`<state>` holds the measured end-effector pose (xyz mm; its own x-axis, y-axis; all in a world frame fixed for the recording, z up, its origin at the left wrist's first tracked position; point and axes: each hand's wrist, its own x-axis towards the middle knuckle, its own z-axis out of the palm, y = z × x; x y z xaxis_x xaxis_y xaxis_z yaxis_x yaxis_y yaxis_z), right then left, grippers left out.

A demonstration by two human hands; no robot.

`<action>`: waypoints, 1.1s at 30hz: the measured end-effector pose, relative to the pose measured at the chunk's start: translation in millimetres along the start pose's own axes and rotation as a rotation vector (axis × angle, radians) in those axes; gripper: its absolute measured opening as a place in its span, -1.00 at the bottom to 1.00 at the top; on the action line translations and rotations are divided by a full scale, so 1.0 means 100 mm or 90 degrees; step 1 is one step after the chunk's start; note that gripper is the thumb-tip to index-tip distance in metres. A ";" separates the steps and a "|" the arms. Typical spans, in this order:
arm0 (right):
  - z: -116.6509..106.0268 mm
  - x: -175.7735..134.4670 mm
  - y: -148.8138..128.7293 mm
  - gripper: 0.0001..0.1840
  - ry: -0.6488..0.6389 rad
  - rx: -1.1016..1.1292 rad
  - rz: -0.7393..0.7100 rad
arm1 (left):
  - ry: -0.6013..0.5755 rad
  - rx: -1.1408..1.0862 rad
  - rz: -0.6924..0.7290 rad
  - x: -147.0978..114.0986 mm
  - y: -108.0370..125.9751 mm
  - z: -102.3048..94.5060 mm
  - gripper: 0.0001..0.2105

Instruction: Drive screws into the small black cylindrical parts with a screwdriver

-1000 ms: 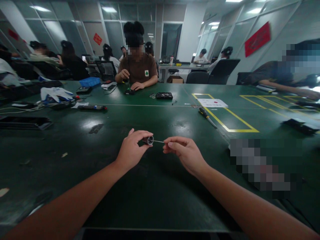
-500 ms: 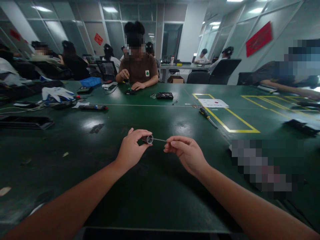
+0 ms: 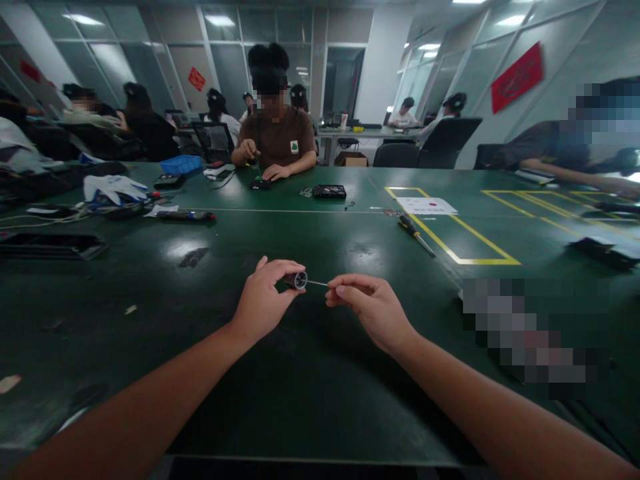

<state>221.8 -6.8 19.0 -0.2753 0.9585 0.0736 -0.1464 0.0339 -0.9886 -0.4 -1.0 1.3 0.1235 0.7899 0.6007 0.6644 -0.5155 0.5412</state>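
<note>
Between the thumb and fingers of my left hand [image 3: 265,293] is a short dark cylinder [image 3: 299,281], its open end with a pale metal rim turned to the right. My right hand [image 3: 367,303] pinches a thin metal rod [image 3: 317,284], whose far end reaches into the cylinder's mouth. How deep the rod goes is hidden inside. Both hands are held above the green table [image 3: 310,387], my right one a short way to the right of the cylinder.
A black-and-yellow screwdriver [image 3: 416,233] lies beyond my right hand, near a white sheet [image 3: 427,206] and yellow tape. White gloves [image 3: 114,189] and a pen-like tool [image 3: 186,216] are at left. A blurred-out object [image 3: 523,337] lies at right. A co-worker [image 3: 280,137] sits opposite.
My right hand has come slightly left, toward the cylinder, and less of the rod shows between the hands. My left hand stays nearly still.
</note>
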 end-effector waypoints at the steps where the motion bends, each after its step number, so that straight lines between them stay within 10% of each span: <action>1: 0.01 -0.01 -0.01 -0.87 0.003 -0.013 -0.003 | 0.000 0.002 -0.001 0.00 0.00 0.00 -0.70; 33: 0.02 -0.02 -0.02 -0.90 0.000 -0.071 -0.034 | 0.007 0.009 0.008 0.00 0.02 0.00 -0.71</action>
<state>220.7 -9.1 21.0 -0.2700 0.9544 0.1273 -0.0540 0.1170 -0.9917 0.7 -2.0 1.9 0.1237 0.7794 0.6141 0.6729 -0.5208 0.5254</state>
